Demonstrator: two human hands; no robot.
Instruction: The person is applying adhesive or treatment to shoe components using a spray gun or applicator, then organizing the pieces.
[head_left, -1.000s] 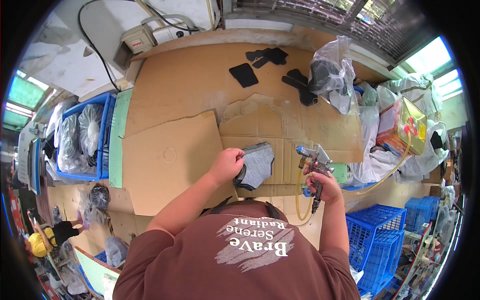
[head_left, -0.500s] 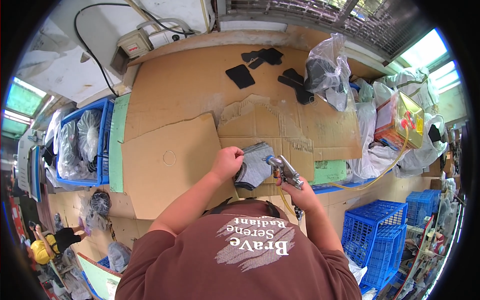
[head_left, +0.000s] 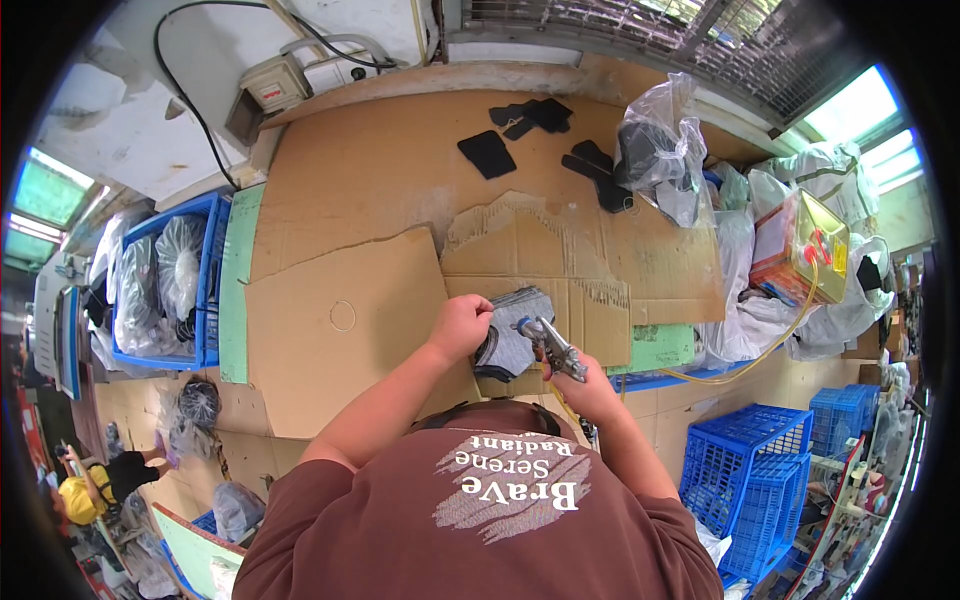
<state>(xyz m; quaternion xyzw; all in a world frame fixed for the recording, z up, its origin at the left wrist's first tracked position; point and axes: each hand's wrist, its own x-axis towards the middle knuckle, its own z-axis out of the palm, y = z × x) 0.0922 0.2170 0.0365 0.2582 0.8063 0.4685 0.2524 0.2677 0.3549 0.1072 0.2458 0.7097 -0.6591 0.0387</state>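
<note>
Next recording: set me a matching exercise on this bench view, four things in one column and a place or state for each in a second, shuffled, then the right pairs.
Things:
1. left hand
2. right hand
3. blue crate of bagged parts
4. flat black pieces

Places or states:
A. lying loose at the far edge of the cardboard-covered bench
B. gripping a metal spray gun
C. pressing on a stack of grey fabric pieces
D. standing at the bench's left end

Pairs: 1-C, 2-B, 3-D, 4-A
</note>
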